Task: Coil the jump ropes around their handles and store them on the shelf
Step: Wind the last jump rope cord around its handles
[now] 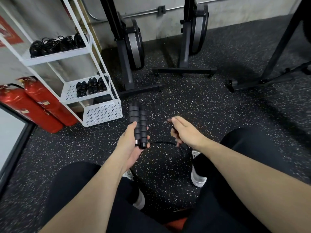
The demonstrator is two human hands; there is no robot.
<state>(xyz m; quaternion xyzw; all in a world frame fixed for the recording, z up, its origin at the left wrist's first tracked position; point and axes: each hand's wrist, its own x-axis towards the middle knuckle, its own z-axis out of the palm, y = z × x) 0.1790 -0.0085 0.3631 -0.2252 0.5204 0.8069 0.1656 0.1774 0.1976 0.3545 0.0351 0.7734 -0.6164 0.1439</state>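
My left hand [130, 142] grips two black ribbed jump rope handles [138, 121] side by side, held upright in the middle of the view. My right hand [182, 131] pinches the black rope [171, 124] a little to the right of the handles. From there the rope hangs down and loops over the floor [161, 142] between my hands. The white metal shelf [70, 52] stands at the left. Several coiled black ropes [55, 43] lie on its upper tier, and three more bundles [91, 86] sit on the middle tier.
Two red fire extinguishers [33, 105] lean by the wall left of the shelf. Two black upright rowing machines [133, 46] stand behind on the speckled rubber floor, and a black rack leg [276, 52] is at the right. My knees fill the foreground.
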